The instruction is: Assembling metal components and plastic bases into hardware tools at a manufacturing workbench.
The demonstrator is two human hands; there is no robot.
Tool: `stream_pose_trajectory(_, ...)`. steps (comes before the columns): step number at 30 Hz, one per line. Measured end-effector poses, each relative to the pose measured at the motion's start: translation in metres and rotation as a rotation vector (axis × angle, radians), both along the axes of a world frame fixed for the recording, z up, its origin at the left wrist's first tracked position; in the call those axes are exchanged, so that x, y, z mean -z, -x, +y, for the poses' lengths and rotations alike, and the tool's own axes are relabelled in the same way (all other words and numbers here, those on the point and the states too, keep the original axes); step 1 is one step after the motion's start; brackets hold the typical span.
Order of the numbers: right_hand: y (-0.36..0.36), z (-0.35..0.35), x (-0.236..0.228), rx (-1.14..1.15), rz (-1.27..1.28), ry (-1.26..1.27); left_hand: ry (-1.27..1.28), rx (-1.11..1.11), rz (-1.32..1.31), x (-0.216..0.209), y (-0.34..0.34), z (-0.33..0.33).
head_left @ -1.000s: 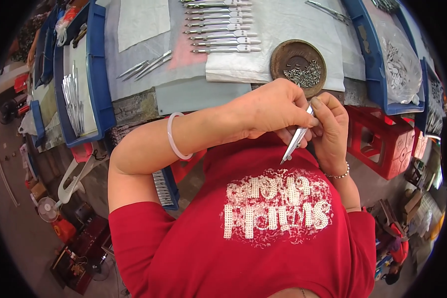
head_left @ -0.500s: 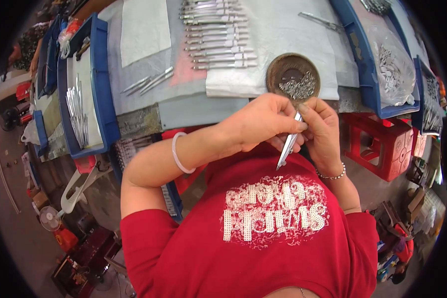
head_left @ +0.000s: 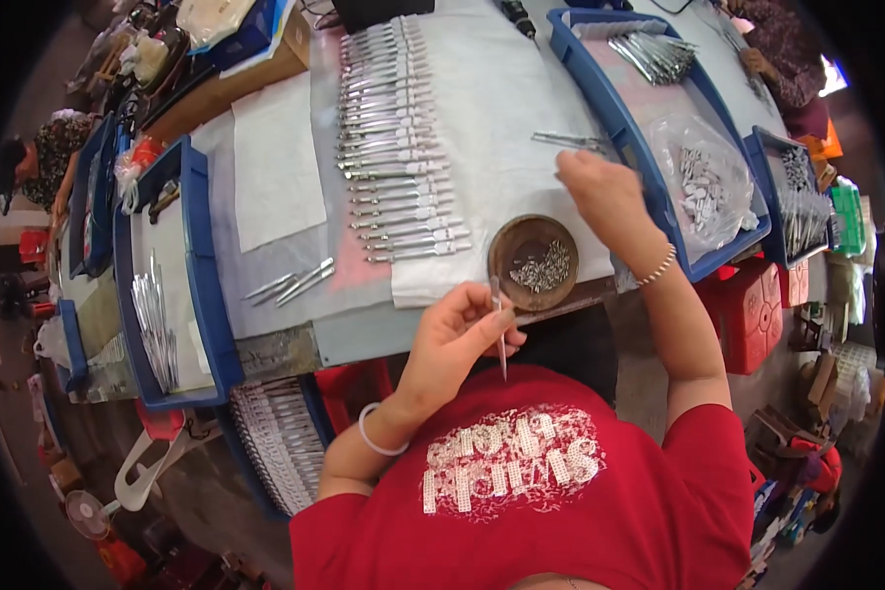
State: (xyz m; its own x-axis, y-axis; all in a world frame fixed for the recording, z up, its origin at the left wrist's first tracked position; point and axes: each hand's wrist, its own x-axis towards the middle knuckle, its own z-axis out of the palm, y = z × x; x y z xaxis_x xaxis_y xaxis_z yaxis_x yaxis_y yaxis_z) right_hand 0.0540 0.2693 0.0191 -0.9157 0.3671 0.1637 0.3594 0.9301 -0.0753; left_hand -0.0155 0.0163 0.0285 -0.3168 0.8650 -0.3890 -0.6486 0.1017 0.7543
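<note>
Head view | left hand (head_left: 452, 339) pinching slim metal instrument (head_left: 502, 356) off tabletop's (head_left: 275, 356) near edge | right hand (head_left: 605, 197) nearer slender metal tools (head_left: 563, 139), just beyond, long axes left-right; grip unclear

Worktable (head_left: 275, 356) w/ worn grey front edge, mostly under white sheeting (head_left: 497, 118). Approx. ctr.: long col. of silver metal tools (head_left: 393, 147), laid side by side. L of these, rect. white sheet (head_left: 277, 162); nearer front, a few slim pcs. (head_left: 290, 282). Nr. front edge, rd. brown bowl (head_left: 501, 258) w/ small metal bits (head_left: 543, 271). To R, thin metal rods (head_left: 566, 139) nr. a blue R tray (head_left: 605, 110). At L, blue L tray (head_left: 201, 265).
</note>
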Motion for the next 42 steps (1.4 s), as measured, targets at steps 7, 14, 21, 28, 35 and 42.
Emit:
stream_pose_trajectory(7,0.032,0.037,0.013,0.004,0.063,0.160,0.016,-0.081,-0.064,0.010,0.007,-0.025)
stream_pose_trajectory(14,0.062,0.064,0.027,-0.095,-0.081,0.093,0.011,-0.099,-0.068,0.009,0.008,-0.027)
stream_pose_trajectory(21,0.053,0.069,0.018,-0.072,-0.117,0.049,-0.016,-0.098,-0.083,0.007,0.004,-0.028)
stream_pose_trajectory(28,-0.001,-0.032,-0.070,-0.030,0.285,0.722,-0.008,-0.168,-0.009,0.008,0.004,-0.027)
stream_pose_trajectory(35,-0.036,-0.105,-0.058,-0.048,0.157,1.567,-0.098,-0.127,0.048,0.000,-0.002,-0.009)
stream_pose_trajectory(42,-0.037,-0.115,-0.048,-0.111,0.308,1.411,-0.148,-0.127,0.130,-0.005,-0.014,-0.012)
